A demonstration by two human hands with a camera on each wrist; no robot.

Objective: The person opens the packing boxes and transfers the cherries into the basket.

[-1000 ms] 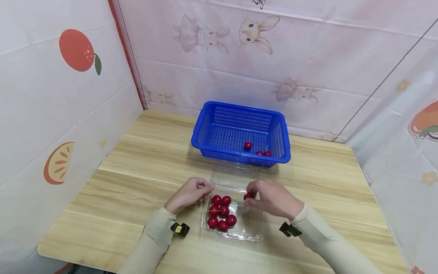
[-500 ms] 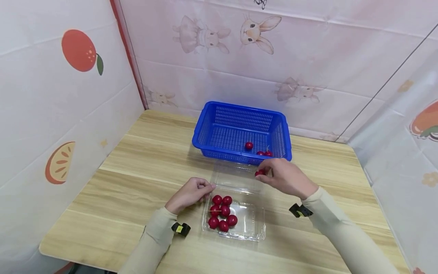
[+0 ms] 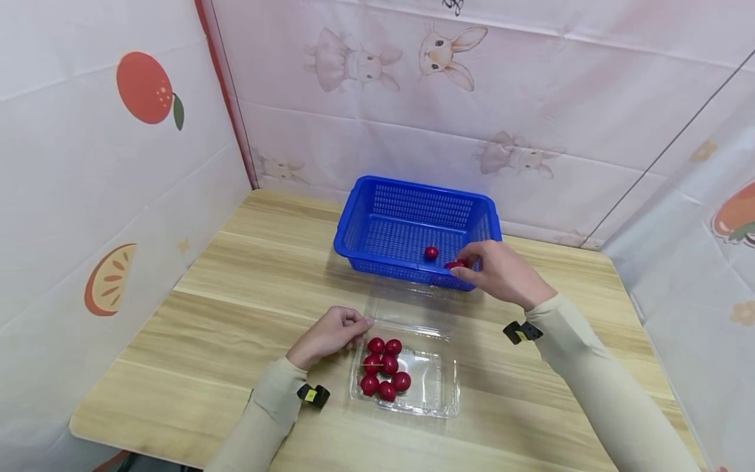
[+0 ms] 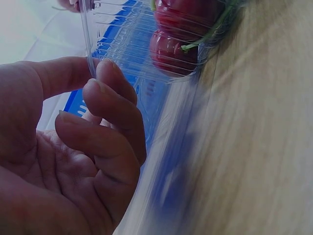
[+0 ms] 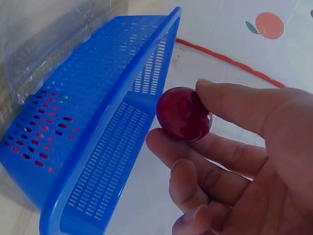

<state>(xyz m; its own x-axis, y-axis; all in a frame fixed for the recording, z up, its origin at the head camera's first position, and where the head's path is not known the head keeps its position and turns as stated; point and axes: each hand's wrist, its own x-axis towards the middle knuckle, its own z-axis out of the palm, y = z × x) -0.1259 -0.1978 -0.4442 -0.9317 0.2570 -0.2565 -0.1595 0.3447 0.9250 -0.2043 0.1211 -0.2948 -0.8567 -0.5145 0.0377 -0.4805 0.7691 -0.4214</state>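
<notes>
A dark red cherry (image 5: 181,113) is pinched between the thumb and fingers of my right hand (image 3: 501,272), which is above the near right rim of the blue basket (image 3: 401,264). One cherry (image 3: 432,253) shows on the basket floor; those beside it are partly covered by my right fingers. My left hand (image 3: 329,335) pinches the rim of an open clear plastic clamshell box (image 3: 427,393) at its far left corner. Its thumb and forefinger meet on that rim in the left wrist view. Several cherries (image 3: 389,365) sit in the left part of the box, some with stems.
The box's clear lid (image 3: 407,305) lies folded back towards the basket. Both stand on a wooden table (image 3: 236,328). Printed cloth walls (image 3: 377,144) rise behind the table and at both sides.
My right hand has carried the cherry from the box, over the lid, up and away to the basket's near right rim. The left hand has stayed on the box rim.
</notes>
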